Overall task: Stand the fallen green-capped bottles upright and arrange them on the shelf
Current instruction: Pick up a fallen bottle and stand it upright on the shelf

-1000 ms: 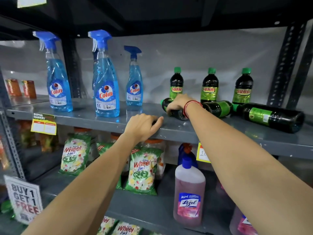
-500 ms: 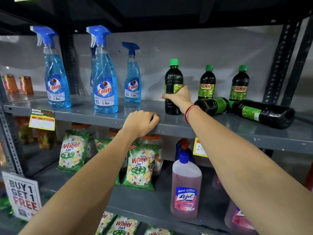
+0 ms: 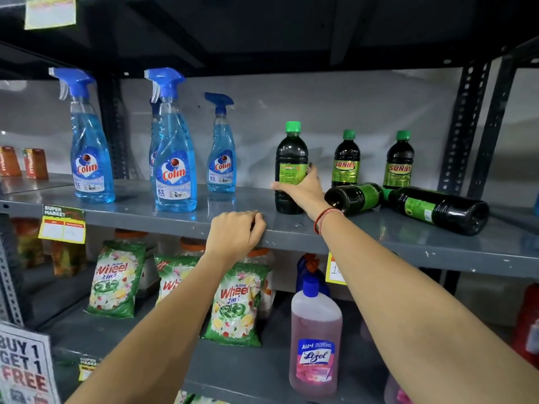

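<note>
Straight ahead, a grey metal shelf (image 3: 408, 243) holds dark plastic bottles with green caps. One dark green-capped bottle (image 3: 290, 158) stands upright near the shelf's front edge, and the right hand (image 3: 303, 191), a red thread at its wrist, is wrapped around its lower half. Just to its right, two more dark bottles lie on their sides: a shorter fallen bottle (image 3: 355, 197) and a longer fallen bottle (image 3: 440, 208). Behind them stand two upright labelled bottles (image 3: 346, 158). The left hand (image 3: 236, 237) curls loosely over the shelf's front lip, holding only the edge. Further left stand three blue spray bottles (image 3: 175, 158).
</note>
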`<state>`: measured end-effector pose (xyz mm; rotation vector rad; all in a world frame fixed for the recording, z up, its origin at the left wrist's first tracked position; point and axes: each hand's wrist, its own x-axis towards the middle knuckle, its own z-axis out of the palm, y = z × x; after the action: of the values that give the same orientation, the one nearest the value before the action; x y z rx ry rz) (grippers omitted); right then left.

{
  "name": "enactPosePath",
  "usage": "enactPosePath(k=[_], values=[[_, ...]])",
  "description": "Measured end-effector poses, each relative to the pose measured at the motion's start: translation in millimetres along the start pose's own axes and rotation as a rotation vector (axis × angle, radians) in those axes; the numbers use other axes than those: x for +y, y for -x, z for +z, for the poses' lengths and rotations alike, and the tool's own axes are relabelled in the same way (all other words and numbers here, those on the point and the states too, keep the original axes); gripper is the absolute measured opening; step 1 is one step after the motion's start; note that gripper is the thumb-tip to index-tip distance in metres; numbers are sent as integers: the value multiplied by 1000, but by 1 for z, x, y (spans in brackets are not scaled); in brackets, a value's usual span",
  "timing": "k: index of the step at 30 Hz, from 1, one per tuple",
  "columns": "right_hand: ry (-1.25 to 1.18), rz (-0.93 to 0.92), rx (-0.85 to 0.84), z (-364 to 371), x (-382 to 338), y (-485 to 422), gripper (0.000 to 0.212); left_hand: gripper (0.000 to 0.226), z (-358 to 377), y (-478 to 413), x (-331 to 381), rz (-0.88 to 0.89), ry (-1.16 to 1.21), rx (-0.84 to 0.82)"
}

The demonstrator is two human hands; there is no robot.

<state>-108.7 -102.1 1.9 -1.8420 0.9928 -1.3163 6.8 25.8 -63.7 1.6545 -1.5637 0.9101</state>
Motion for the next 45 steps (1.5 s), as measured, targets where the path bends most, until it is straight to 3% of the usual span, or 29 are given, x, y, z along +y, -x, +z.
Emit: enactPosePath(k=[3,8,10,12,14,17,20,23,26,30,35,39,45], values=[[-31,22,-11,-5,1,0,87,56,0,-1,1,-2,14,5],[127,-37,68,0,0,2,117,54,0,0,1,-25,8,-10],[-29,32,-11,1,1,0,105,55,0,-1,1,-31,9,-10],[-157,86,-80,-1,3,-2,77,56,0,-2,0,-27,7,-7],[-118,67,-77,-1,5,-2,65,56,1,-2,0,-19,3,-10],[114,-78,18,3,6,2,82,55,1,0,0,-12,-1,-3],[152,-108,23,5,6,3,100,54,2,-1,0,2,-4,7],[-11,2,-78,2,6,1,86,56,2,0,-1,22,1,31],[-1,32,-101,-2,7,3,71,58,0,0,0,26,12,31],[93,-33,-47,-1,5,7,82,55,0,0,0,37,-4,33],[101,-41,-39,-1,2,18,81,48,-1,-1,0,48,-17,21],[76,-83,-102,-6,-3,35,71,43,-2,0,1,54,-38,28],[35,-82,-154,-9,-8,53,81,37,-4,-1,1,85,-98,56]])
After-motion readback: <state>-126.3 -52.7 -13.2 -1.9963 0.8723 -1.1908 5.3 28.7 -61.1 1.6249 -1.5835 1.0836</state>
